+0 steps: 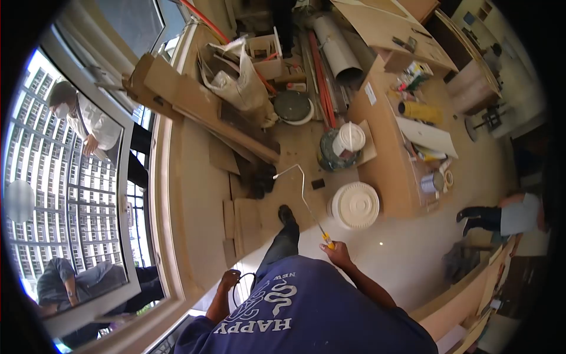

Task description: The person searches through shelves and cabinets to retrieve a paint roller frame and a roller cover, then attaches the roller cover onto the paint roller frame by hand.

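Note:
My right hand (338,253) is closed around the yellow handle of a paint roller frame (304,190). Its bent metal rod reaches forward over the floor, with no roller sleeve visible on it. At my left side, my left hand (230,279) is closed on a thin black cord (235,293) that hangs in a loop. Ahead of my right hand stands a large white lidded bucket (355,205). Farther off, a smaller white tub (352,137) rests on a dark green drum (330,154).
A wooden counter (377,153) bears a yellow cylinder (420,112), cans and tape. Boards (212,127) and a stuffed white sack (236,76) line the window side. Pipes (336,50) lie at the back. Another person (522,213) stands at the right; people (97,127) also appear at the window.

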`<state>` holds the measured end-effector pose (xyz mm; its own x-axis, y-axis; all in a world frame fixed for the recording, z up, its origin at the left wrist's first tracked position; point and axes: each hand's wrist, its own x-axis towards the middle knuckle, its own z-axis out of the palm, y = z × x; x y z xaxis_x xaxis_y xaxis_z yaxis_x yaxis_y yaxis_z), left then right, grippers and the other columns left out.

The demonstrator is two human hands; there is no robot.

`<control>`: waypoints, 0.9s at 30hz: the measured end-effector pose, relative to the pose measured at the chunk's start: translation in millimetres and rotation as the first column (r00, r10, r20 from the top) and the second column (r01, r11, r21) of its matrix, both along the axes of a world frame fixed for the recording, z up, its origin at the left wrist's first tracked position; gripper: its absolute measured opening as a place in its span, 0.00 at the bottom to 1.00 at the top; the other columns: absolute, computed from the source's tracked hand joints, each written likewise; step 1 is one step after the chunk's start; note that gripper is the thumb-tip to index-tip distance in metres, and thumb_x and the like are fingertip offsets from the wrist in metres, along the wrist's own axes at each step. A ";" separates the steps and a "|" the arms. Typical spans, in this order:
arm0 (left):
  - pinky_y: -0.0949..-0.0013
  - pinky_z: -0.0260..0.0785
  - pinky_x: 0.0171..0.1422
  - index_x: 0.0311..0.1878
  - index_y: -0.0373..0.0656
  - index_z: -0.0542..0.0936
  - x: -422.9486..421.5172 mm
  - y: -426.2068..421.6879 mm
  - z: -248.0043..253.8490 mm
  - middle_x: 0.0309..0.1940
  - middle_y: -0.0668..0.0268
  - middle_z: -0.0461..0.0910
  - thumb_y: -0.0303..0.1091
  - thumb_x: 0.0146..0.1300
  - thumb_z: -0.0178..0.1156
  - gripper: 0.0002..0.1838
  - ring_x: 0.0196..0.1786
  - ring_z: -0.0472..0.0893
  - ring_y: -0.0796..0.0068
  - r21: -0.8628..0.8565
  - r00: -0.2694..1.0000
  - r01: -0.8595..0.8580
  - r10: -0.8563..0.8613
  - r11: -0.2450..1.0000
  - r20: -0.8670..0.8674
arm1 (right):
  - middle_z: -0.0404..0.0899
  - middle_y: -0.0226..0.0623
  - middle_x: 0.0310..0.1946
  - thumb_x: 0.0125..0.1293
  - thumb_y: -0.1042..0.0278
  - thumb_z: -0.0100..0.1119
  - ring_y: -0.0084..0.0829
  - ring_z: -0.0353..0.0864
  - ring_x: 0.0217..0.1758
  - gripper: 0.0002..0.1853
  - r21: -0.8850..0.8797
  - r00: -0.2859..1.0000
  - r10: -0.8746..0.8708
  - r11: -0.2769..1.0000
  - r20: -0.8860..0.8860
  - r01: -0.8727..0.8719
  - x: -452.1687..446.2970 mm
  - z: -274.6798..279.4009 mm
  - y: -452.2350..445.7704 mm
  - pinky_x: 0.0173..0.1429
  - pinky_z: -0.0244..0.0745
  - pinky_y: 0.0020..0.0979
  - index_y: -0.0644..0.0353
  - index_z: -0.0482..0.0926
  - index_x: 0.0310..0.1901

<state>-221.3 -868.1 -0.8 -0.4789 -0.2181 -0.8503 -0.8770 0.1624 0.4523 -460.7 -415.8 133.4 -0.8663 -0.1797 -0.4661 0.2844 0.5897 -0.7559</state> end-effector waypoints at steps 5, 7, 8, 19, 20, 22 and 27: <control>0.55 0.72 0.64 0.58 0.40 0.81 -233.1 -52.0 40.0 0.54 0.45 0.82 0.49 0.69 0.58 0.24 0.60 0.81 0.49 -0.415 0.887 0.230 -0.364 0.881 -0.282 | 0.73 0.28 0.17 0.65 0.59 0.67 0.19 0.67 0.24 0.19 -0.170 0.988 -0.149 0.975 -0.042 0.140 -106.1 25.8 -44.9 0.29 0.64 0.34 0.63 0.76 0.23; 0.63 0.75 0.59 0.60 0.40 0.79 -335.5 -42.2 104.5 0.45 0.53 0.85 0.45 0.69 0.63 0.23 0.52 0.84 0.57 -0.241 0.833 0.139 -0.245 0.961 -0.496 | 0.71 0.24 0.18 0.66 0.60 0.67 0.17 0.66 0.24 0.19 -0.183 0.995 -0.100 0.978 -0.003 0.098 -154.4 62.8 -71.7 0.28 0.62 0.32 0.61 0.74 0.21; 0.64 0.75 0.59 0.60 0.41 0.80 -385.2 -30.8 151.2 0.46 0.55 0.83 0.44 0.69 0.63 0.22 0.51 0.84 0.60 -0.180 0.778 0.154 -0.232 0.971 -0.584 | 0.71 0.24 0.17 0.66 0.60 0.67 0.17 0.65 0.24 0.20 -0.214 0.995 -0.094 0.973 -0.040 0.083 -175.1 66.4 -84.3 0.28 0.62 0.32 0.61 0.74 0.21; 0.67 0.75 0.46 0.48 0.35 0.79 -672.5 31.3 278.7 0.37 0.63 0.78 0.56 0.76 0.52 0.27 0.40 0.81 0.72 0.274 0.374 0.342 0.137 0.899 -0.917 | 0.79 0.43 0.22 0.63 0.54 0.69 0.35 0.81 0.27 0.17 -0.217 0.920 0.382 0.894 -0.087 -0.392 -418.5 72.9 -229.5 0.35 0.73 0.38 0.61 0.83 0.36; 0.69 0.71 0.41 0.43 0.37 0.78 -688.1 24.8 271.5 0.32 0.66 0.76 0.56 0.77 0.50 0.26 0.35 0.77 0.75 0.327 0.430 0.256 0.196 0.910 -0.882 | 0.81 0.43 0.23 0.62 0.53 0.70 0.37 0.82 0.29 0.17 -0.209 0.906 0.423 0.883 -0.026 -0.419 -442.9 74.3 -240.2 0.36 0.74 0.39 0.61 0.83 0.38; 0.72 0.64 0.31 0.34 0.41 0.77 -719.7 4.8 266.5 0.23 0.72 0.71 0.57 0.79 0.45 0.28 0.26 0.70 0.81 0.413 0.517 0.069 0.321 0.908 -0.793 | 0.83 0.43 0.29 0.61 0.50 0.71 0.36 0.84 0.34 0.21 -0.231 0.834 0.539 0.802 -0.117 -0.551 -492.4 59.3 -261.5 0.40 0.76 0.38 0.60 0.82 0.45; 0.75 0.58 0.29 0.30 0.46 0.75 -819.3 -86.5 281.9 0.20 0.74 0.65 0.58 0.79 0.43 0.28 0.25 0.63 0.84 0.183 0.430 -0.542 0.458 0.820 -0.778 | 0.81 0.47 0.52 0.63 0.49 0.70 0.34 0.85 0.49 0.30 -0.430 0.709 0.684 0.595 -0.174 -0.679 -637.0 15.5 -285.4 0.56 0.78 0.38 0.62 0.75 0.59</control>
